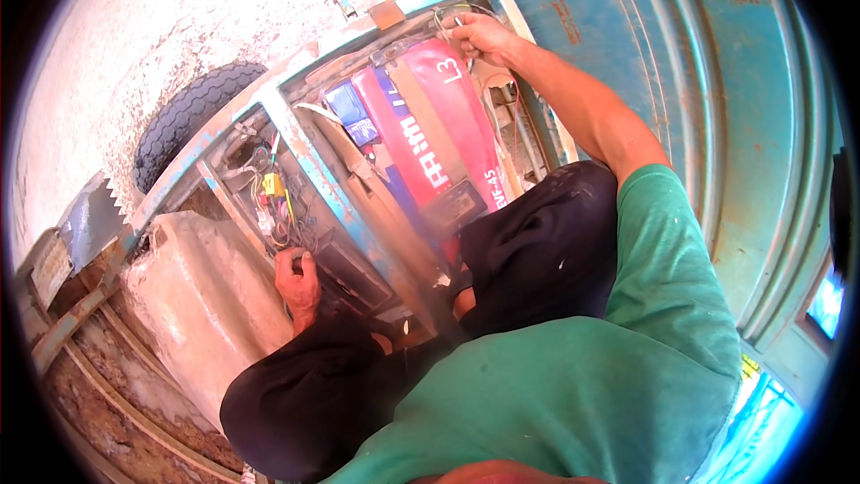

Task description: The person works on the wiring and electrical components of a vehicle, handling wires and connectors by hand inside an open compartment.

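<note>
My right hand (pixel 481 37) reaches to the far corner of a worn blue metal frame (pixel 333 186). Its fingers are pinched by some thin wires (pixel 442 14), and a small pale thing shows at the fingertips, too small to name. Below that hand lies a large red case (pixel 437 116) with white lettering, strapped by a brown band (pixel 428 112). My left hand (pixel 298 287) is lower left, thumb and fingers curled together; what they hold, if anything, is hidden. Just beyond it are loose wires (pixel 285 231) and a yellow connector (pixel 273 185).
A blue box (pixel 351 112) sits beside the red case. A dark tyre (pixel 193 116) lies beyond the frame at left. Beside my left hand is a dusty beige panel (pixel 202 278). Teal metal panels (pixel 627 54) rise at right. My knees are bent over the frame.
</note>
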Tool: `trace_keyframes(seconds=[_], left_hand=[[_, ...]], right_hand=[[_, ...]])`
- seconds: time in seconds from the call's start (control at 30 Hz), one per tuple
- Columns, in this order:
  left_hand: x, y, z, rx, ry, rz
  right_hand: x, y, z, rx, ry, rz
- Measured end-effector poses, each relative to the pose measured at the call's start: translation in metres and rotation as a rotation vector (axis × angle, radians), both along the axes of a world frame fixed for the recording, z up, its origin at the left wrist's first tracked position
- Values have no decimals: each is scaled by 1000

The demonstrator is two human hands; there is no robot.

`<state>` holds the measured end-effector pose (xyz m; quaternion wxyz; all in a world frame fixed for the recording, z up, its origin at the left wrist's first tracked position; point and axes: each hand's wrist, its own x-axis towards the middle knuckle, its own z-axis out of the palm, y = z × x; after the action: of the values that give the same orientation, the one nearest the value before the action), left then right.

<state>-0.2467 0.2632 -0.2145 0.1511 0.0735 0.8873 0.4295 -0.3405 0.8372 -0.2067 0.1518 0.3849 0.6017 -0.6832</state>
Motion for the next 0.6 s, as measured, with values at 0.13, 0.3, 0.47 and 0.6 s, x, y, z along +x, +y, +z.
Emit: trace_keyframes(seconds=[0.13, 0.3, 0.47, 0.6], left_hand=[[-1, 2, 1, 2, -14, 5], [-1, 0, -3, 12, 62, -26], [0, -3, -5, 2, 18, -8], [0, -2, -6, 12, 55, -28]], right_hand=[[1, -2, -3, 56, -48, 1], [1, -2, -6, 27, -75, -15], [2, -4, -6, -33, -84, 37], [5, 4, -15, -82, -67, 68]])
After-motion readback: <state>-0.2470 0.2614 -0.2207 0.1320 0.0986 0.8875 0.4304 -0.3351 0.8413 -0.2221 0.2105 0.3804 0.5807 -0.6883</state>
